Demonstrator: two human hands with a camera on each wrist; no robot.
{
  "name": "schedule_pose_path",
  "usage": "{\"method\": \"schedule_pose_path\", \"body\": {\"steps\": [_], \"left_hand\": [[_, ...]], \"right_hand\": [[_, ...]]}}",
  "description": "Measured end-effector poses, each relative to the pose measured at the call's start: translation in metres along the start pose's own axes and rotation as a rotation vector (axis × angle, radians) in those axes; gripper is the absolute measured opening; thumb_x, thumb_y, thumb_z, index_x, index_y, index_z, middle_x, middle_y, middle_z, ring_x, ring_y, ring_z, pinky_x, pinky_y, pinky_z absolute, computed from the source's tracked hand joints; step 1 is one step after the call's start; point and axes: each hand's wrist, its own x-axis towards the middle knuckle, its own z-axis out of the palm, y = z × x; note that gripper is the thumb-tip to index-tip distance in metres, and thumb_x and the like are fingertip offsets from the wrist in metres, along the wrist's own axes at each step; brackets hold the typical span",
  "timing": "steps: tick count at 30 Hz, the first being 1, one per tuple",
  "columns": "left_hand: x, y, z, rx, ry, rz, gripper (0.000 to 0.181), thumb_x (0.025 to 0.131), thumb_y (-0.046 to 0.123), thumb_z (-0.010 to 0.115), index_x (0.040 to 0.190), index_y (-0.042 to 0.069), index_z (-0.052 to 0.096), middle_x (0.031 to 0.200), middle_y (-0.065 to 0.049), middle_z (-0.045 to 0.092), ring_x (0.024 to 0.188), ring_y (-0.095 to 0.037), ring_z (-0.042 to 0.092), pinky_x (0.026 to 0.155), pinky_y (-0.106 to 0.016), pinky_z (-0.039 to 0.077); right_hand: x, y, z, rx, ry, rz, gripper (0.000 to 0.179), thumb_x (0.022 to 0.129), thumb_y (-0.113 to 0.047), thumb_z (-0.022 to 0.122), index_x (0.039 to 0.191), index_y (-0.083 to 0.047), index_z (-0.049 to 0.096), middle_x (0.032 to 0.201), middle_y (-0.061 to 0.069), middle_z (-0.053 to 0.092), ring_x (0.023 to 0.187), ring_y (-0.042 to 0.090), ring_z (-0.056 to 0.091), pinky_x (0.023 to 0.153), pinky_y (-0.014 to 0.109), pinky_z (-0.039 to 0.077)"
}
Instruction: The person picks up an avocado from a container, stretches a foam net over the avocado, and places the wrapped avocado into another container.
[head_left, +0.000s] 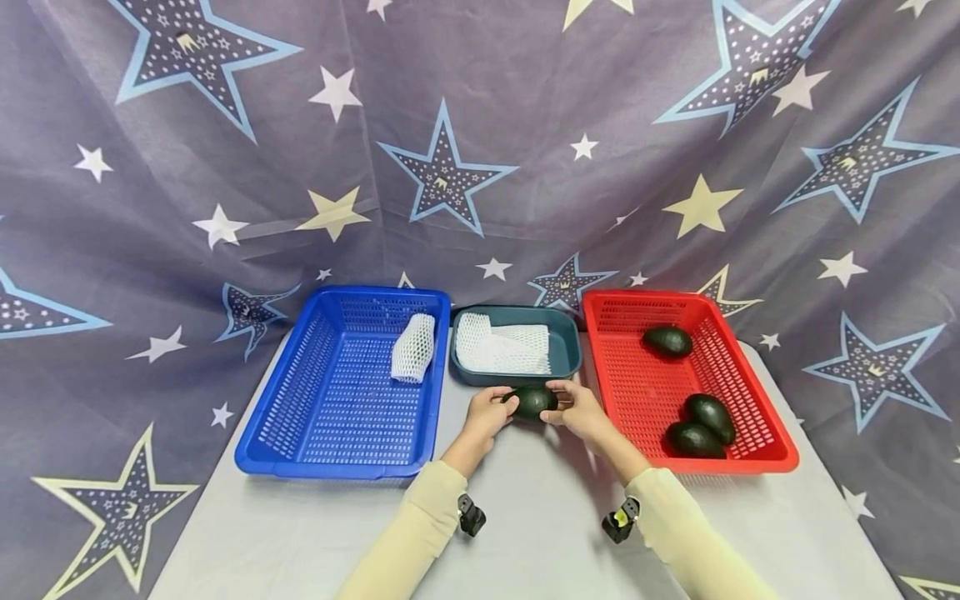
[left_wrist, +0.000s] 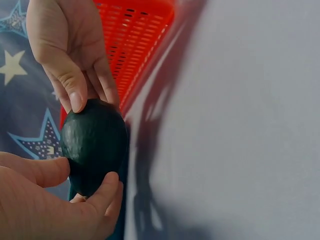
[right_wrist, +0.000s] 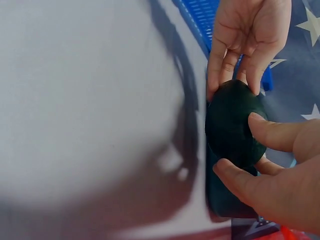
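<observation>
Between both hands is a dark green avocado (head_left: pixel 533 402), held above the table just in front of the teal tray (head_left: pixel 517 382). The left hand (head_left: pixel 485 417) pinches its narrower end with thumb and fingers, seen close in the left wrist view on the avocado (left_wrist: pixel 95 145). At the wider end, the right hand (head_left: pixel 582 414) grips with thumb and fingertips, as the right wrist view also shows on the avocado (right_wrist: pixel 235 125). White foam net sleeves (head_left: pixel 517 348) lie in the teal tray behind the hands.
To the left stands a blue basket (head_left: pixel 251 446) holding one white foam net sleeve (head_left: pixel 412 350). A red basket (head_left: pixel 780 450) on the right contains an avocado (head_left: pixel 667 341) at the back and two avocados (head_left: pixel 695 440) near its front. A star-patterned cloth (head_left: pixel 480 208) hangs behind.
</observation>
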Motion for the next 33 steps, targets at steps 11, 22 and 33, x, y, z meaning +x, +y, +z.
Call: {"method": "schedule_pose_path", "body": {"steps": [11, 22, 33], "left_hand": [[0.005, -0.012, 0.001, 0.021, 0.034, 0.01, 0.033, 0.097, 0.001, 0.062, 0.128, -0.01, 0.061, 0.118, -0.027, 0.067, 0.089, -0.016, 0.061, 0.081, -0.029, 0.057], [0.008, -0.016, 0.001, 0.019, 0.045, 0.016, 0.035, 0.097, 0.001, 0.062, 0.13, -0.01, 0.06, 0.119, -0.027, 0.067, 0.088, -0.013, 0.06, 0.078, -0.024, 0.054], [0.007, -0.014, 0.0, 0.027, 0.032, 0.001, 0.034, 0.098, 0.003, 0.062, 0.13, -0.007, 0.061, 0.119, -0.024, 0.067, 0.089, -0.013, 0.059, 0.079, -0.025, 0.054]], "right_hand": [[0.005, 0.007, 0.01, -0.034, 0.029, 0.017, 0.058, 0.082, 0.01, 0.074, 0.136, 0.01, 0.054, 0.13, 0.034, 0.061, 0.121, 0.044, 0.06, 0.098, 0.042, 0.056], [0.003, -0.003, 0.012, -0.089, 0.028, 0.014, 0.055, 0.083, 0.012, 0.071, 0.135, 0.011, 0.054, 0.128, 0.035, 0.062, 0.119, 0.045, 0.062, 0.093, 0.04, 0.058], [0.026, -0.058, -0.008, -0.304, 0.09, -0.239, 0.034, 0.088, 0.001, 0.072, 0.12, 0.008, 0.066, 0.112, 0.029, 0.071, 0.104, 0.04, 0.07, 0.091, 0.046, 0.058]]}}
